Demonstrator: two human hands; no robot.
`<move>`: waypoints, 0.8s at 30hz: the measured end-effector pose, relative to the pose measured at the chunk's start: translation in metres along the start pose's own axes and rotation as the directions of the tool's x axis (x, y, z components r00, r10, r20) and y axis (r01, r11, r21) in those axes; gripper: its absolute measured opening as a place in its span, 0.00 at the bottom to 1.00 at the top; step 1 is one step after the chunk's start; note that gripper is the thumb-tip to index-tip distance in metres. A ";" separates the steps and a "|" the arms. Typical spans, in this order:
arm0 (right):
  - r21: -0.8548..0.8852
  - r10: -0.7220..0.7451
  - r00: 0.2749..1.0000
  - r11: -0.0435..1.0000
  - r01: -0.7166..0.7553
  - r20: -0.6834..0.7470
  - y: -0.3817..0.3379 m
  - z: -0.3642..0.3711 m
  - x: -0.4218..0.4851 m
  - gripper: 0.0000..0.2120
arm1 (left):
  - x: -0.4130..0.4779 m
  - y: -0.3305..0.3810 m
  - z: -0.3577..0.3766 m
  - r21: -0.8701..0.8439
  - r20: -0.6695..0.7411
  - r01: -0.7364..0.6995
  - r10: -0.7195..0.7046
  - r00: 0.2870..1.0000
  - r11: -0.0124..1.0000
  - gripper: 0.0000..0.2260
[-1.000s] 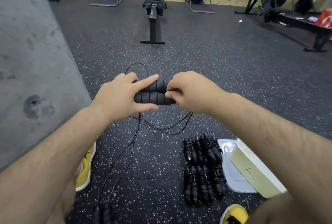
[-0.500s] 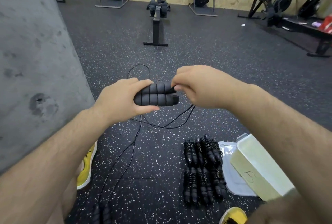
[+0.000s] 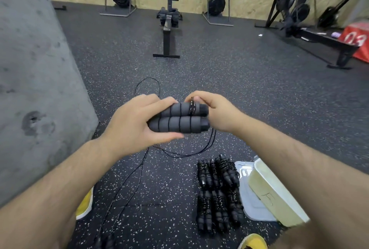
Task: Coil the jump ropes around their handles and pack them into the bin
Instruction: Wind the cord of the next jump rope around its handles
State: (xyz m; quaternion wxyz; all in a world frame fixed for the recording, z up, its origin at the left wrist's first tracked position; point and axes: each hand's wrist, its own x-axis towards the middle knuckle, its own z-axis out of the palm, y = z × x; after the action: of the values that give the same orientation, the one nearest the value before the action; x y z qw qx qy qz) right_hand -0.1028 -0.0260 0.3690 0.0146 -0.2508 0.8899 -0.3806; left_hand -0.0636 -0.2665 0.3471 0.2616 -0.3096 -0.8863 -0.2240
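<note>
Gripping two foam handles in the left hand, fingers curled over the top and thumb pressed underneath. Holding them stacked side by side in the air, long axes lying left to right, smooth rounded end caps pointing right. Soft, matte, dark grey cylinders, ringed with shallow grooves. Pinching thin black cord in the curled fingers of the right hand just above the upper handle, with a few tight turns showing on that handle near its cap. Trailing the rest of the cord in loose loops down to the speckled black rubber floor. Lower right: coiled ropes, knobbly with wrapping, laid in two rows, just beside a clear lid and a pale, rectangular plastic bin, tilted.
</note>
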 end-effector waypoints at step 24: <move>-0.430 0.287 0.890 0.895 -0.118 0.353 -0.083 0.034 -0.024 0.19 | -0.004 -0.049 -0.001 0.439 -0.010 0.285 -0.312 0.950 0.852 0.33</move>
State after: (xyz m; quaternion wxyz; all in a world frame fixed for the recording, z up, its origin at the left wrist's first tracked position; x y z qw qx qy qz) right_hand -0.0385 -0.0857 0.3977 0.1893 -0.2259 0.9470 -0.1279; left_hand -0.0927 -0.3036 0.3340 0.2585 -0.1088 -0.9586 -0.0485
